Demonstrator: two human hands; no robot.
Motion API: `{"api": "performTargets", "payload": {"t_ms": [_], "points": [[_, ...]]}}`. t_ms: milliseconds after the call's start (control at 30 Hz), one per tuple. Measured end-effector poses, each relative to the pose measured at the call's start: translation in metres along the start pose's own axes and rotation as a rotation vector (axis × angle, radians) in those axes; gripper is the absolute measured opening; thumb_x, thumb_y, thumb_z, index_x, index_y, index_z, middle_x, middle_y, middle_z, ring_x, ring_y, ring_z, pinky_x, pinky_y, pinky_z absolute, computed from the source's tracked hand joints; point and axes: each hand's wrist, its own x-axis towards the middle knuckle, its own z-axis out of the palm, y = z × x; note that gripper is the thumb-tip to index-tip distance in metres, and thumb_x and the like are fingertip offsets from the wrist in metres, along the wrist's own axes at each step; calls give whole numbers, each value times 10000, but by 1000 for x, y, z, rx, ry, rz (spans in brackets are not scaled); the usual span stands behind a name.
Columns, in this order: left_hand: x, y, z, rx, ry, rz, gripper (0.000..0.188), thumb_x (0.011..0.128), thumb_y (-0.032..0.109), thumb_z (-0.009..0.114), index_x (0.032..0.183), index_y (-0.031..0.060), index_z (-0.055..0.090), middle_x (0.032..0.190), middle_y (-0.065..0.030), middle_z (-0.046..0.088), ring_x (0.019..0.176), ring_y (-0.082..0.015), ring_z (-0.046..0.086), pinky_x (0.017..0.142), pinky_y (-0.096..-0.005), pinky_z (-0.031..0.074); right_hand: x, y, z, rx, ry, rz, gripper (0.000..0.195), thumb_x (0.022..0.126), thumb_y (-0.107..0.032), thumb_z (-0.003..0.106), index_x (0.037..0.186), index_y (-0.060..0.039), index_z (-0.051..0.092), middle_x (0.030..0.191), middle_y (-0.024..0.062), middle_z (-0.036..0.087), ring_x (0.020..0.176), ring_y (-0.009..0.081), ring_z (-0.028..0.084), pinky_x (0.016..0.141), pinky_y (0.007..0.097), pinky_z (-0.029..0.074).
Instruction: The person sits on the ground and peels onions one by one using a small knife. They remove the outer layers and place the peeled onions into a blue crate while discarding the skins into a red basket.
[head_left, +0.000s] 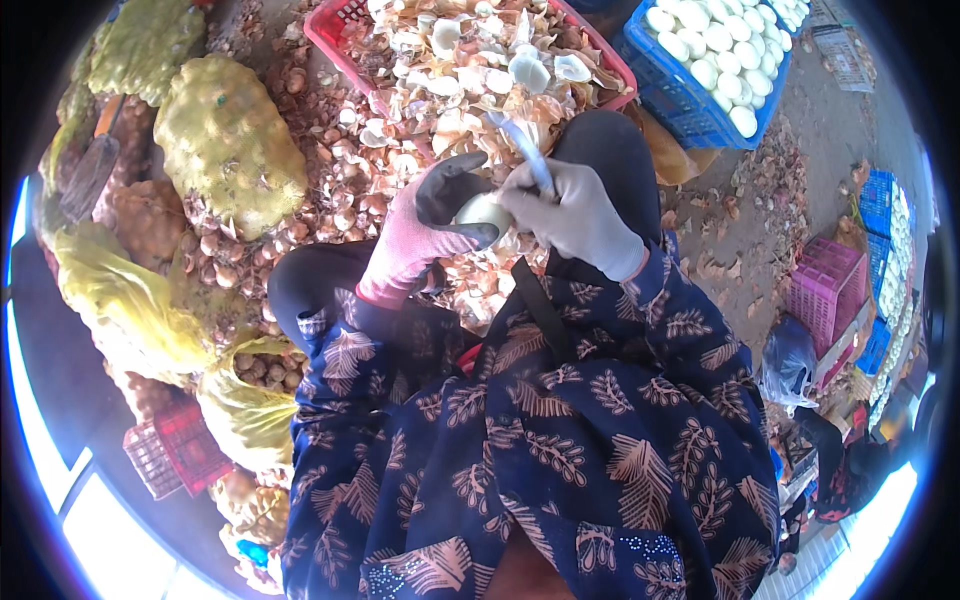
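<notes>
My left hand, in a pink glove with dark palm and fingers, holds a peeled pale onion. Close on its right is my right hand, in a light grey glove, shut on a knife whose blurred shape points up and left. The right fingertips touch or nearly touch the onion; the knife's working edge cannot be made out. Beyond both hands stands a red plastic crate heaped with onion skins. More skins lie below the hands, between my knees.
A blue crate of peeled onions stands at the upper right. Unpeeled onions and filled mesh sacks lie at the left. Farther right are a magenta crate, a plastic bag and more blue crates. A person is at the lower right.
</notes>
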Motion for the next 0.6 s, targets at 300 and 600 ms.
{"api": "performTargets", "payload": {"t_ms": [300, 600], "points": [[1, -9, 2, -214, 49, 198, 882, 707, -46, 760, 1485, -19, 345, 1424, -181, 478, 1312, -312, 510, 1055, -433, 480, 13, 7, -36, 273, 193, 147, 243, 946, -187, 669, 1108, -7, 655, 781, 77, 672, 559, 124, 587, 531, 294, 485], [10, -10, 32, 270, 190, 312, 976, 719, -97, 756, 1540, 8, 238, 1388, -184, 520, 1231, -274, 570, 1013, -391, 499, -15, 11, -24, -307, 188, -271, 396, 919, -312, 738, 1171, -18, 652, 825, 113, 720, 778, 142, 709, 713, 310, 553]]}}
